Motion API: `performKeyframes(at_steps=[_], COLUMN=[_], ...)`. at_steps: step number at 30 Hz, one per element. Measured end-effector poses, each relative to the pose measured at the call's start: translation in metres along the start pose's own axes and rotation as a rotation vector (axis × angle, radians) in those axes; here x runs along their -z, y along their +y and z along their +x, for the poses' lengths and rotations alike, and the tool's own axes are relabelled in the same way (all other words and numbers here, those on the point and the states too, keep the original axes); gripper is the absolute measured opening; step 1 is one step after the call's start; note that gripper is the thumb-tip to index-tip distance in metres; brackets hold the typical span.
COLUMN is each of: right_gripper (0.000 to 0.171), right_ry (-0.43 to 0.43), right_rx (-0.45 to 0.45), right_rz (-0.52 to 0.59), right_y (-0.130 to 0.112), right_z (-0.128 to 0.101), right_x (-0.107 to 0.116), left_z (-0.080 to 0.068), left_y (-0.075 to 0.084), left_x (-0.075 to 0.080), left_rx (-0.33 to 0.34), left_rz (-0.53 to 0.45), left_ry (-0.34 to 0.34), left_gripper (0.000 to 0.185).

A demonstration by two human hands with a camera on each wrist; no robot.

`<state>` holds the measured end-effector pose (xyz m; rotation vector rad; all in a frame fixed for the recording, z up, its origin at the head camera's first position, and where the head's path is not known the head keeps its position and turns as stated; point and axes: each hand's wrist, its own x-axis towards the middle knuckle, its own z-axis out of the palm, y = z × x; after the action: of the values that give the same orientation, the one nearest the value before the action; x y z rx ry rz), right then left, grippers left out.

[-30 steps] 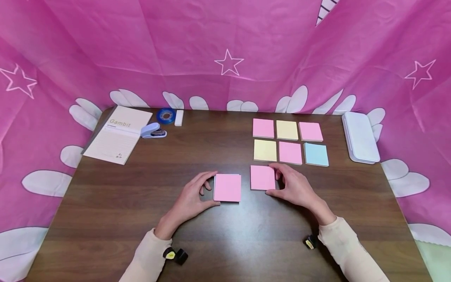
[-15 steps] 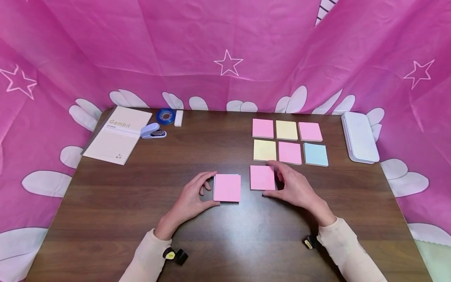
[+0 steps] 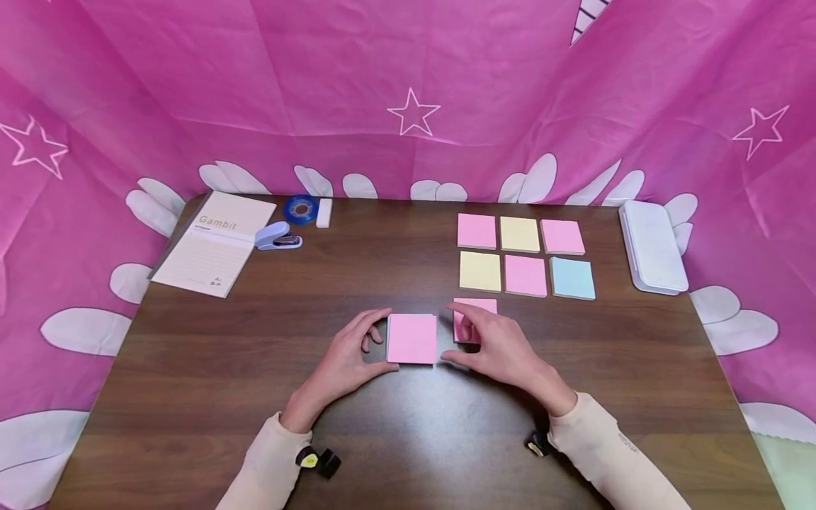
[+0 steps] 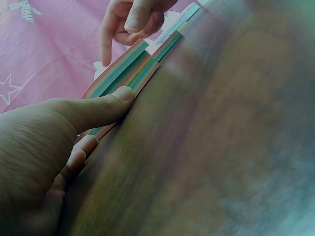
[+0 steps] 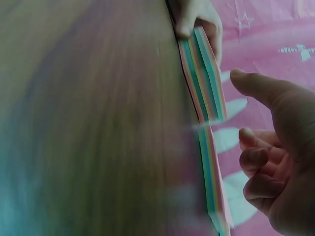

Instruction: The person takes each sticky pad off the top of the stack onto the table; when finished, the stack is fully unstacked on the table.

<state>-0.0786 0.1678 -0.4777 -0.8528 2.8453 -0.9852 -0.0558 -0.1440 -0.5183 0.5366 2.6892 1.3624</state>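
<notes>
"Gambit" atop the cream notepad (image 3: 213, 244) at left

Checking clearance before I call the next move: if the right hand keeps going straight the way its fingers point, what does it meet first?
The right hand points left, toward the pink pad that the left hand grips. It would likely meet that pad's right edge first; the gap looks small, though depth is unclear.

Bare table (image 3: 357, 262) left of pads (image 3: 525, 253)
</notes>
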Motion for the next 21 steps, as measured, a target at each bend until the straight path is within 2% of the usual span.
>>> performKeyframes(at_steps=[4,11,15,21], right_gripper=[0.083,0.096,0.094,0.088], right_ry=[-0.035,-0.079,-0.079,-0.068], right_rx=[0.03,0.03,0.025,-0.005], right_rz=[0.003,-0.063,-0.105,-0.099], right_y=[-0.01,-0.02,-0.022,-0.024], right_z=[0.006,0.014,0.016,0.016], right_x=[-0.009,-0.024,-0.03,-0.034], left_z=[0.0,0.001,0.0,0.0], left_y=[0.001,0.001,0.002,0.002], left_x=[0.0,0.0,0.0,0.001], left_rx=[0.003,0.008,0.016,0.019], left_rz=[0.005,-0.001,-0.002,-0.006], left_ry=[0.001,0.0,-0.004,-0.006], left_gripper=[0.096,0.094,0.094,0.093])
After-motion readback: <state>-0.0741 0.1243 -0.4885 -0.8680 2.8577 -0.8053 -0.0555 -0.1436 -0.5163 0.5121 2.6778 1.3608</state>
